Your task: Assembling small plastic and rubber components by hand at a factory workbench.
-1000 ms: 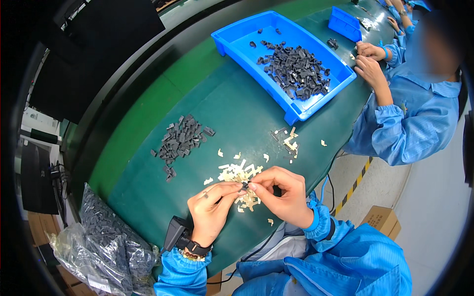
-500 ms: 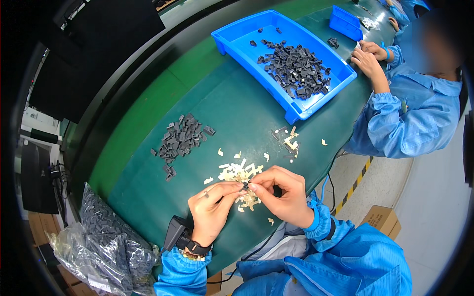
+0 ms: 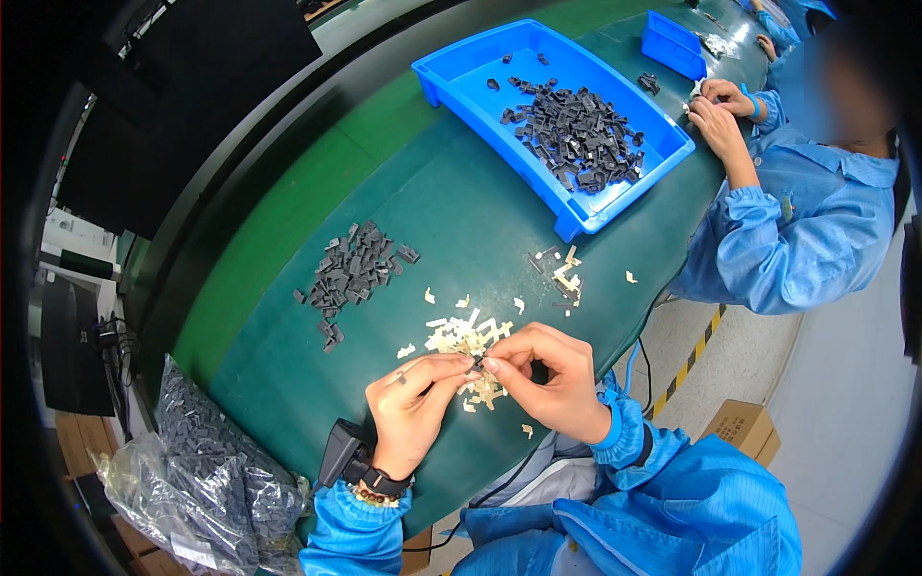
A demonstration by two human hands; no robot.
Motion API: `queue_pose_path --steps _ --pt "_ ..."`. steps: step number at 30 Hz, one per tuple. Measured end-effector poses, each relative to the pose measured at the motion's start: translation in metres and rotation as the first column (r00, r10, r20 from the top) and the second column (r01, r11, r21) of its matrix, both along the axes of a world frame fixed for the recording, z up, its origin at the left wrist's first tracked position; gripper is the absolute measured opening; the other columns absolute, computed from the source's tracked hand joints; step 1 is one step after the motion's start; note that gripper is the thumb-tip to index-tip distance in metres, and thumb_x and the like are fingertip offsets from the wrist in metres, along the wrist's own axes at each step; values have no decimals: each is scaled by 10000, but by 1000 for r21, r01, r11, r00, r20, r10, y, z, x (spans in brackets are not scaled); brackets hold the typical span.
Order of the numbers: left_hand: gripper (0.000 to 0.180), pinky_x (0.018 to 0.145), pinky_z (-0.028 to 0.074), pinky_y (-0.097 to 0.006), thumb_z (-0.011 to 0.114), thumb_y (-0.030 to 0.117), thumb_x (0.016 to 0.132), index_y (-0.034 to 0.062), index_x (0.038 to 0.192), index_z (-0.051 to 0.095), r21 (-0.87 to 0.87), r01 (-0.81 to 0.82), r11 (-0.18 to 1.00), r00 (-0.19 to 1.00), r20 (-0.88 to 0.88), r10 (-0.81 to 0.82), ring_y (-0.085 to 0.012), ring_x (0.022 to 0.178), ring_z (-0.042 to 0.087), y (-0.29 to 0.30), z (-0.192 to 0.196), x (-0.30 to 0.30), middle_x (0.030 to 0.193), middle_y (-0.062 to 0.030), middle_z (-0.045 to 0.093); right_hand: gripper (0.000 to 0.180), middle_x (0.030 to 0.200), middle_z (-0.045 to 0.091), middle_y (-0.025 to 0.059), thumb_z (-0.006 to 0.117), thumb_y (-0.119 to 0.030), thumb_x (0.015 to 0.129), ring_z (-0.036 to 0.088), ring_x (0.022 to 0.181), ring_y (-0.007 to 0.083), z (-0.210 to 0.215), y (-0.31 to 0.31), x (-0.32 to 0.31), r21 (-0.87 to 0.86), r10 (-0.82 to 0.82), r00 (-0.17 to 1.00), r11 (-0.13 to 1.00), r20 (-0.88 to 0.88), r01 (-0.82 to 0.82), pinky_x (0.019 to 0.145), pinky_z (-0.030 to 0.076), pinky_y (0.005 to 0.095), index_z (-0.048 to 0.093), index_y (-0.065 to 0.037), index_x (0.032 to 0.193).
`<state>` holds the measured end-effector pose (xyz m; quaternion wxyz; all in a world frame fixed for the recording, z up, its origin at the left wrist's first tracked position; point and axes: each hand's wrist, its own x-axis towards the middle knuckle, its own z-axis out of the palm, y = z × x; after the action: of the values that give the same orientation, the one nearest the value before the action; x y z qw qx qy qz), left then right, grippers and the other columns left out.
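Note:
Between the fingertips of both hands is a small black plastic part (image 3: 477,363), mostly covered by them. My left hand (image 3: 413,403) pinches it from the left with thumb and index finger. On the other side, my right hand (image 3: 552,379) grips it with thumb and forefinger. Just beyond and beneath the fingertips lies a pile of small cream-coloured pieces (image 3: 459,336), with a few strays around it. A heap of small black plastic parts (image 3: 353,269) rests on the green table to the left of my hands.
A blue tray (image 3: 461,120) of black parts stands at the far right. Cream and dark scraps (image 3: 567,278) lie before it. A clear bag of black parts (image 3: 211,461) slumps at the lower left. A co-worker's hands (image 3: 720,110) work near a small blue bin (image 3: 672,46).
My hands keep the same pinch on the black part, with hardly any shift. The co-worker's hands have moved slightly.

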<state>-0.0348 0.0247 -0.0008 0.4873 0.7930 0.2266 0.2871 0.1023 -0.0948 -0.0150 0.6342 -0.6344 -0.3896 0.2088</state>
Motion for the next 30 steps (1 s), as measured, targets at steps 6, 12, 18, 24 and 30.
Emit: queue_pose_path --steps 6,12,18,24,30 --pt "108 758 601 -293 718 -104 815 -36 895 740 6 16 1000 1000 17 -16 -209 847 744 1 -1 -1 916 -142 757 73 775 670 37 765 -29 844 591 633 83 1 0 4 -19 40 999 999 31 -39 553 435 233 729 -41 907" --pt "135 744 599 -297 701 -120 809 -27 898 739 95 46 994 999 -1 -46 -229 834 745 5 3 -4 914 -149 753 90 806 696 46 783 -56 844 620 664 88 2 0 6 -43 78 997 996 -21 -79 577 447 230 739 -51 922" --pt "147 717 601 -294 709 -105 797 -7 900 748 53 82 995 992 86 -87 -219 815 747 4 2 -8 924 -133 754 185 852 728 34 784 -79 858 608 677 51 4 -3 12 -22 217 939 973 -266 -231 573 445 226 746 -49 1036" --pt "145 688 611 -295 717 -77 809 11 920 747 -58 199 978 967 176 -186 -227 782 751 0 5 -11 925 -132 751 472 924 714 13 795 -117 863 558 739 30 8 -3 26 122 451 796 889 -404 -442 661 434 202 623 -48 1297" --pt "129 610 620 -327 761 -117 784 -11 810 693 -242 317 917 924 295 -241 -234 700 725 -12 8 -5 844 -185 728 432 982 639 8 800 -125 865 525 806 49 -1 -3 35 316 686 457 693 -566 -648 715 419 207 632 -17 1248"
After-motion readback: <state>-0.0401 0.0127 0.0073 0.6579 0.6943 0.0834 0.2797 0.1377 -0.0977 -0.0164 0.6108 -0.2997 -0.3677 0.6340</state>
